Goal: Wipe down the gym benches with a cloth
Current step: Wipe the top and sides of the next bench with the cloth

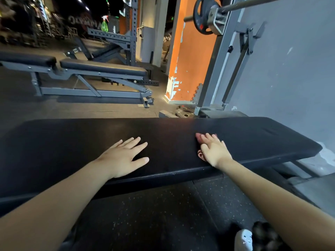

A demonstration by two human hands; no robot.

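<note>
Fingers (135,142) of my left hand (123,157) lie straight and spread, palm flat on the black pad of the near bench (253,140), holding nothing. My right hand (214,152), further right on the same pad, also has its fingers extended, pressing down on the cloth (200,154) rather than curling round it. Only scraps of the cloth show: a pinkish edge past the fingertips and a red patterned bit on the thumb side. The rest is hidden under the palm, near the pad's front edge.

I judge this to be the wiping step on this bench, with the left hand bracing. The next move, as I read it, calls for even downward pressure while sliding the cloth along the pad, without letting the small cloth slip from under the palm.

The pad looks dark, matte and smooth, with a faint sheen along its far edge; I can't tell wet from dry. A second bench (103,68) stands well apart, far left, with a green spray bottle (104,24) beyond it.
</note>
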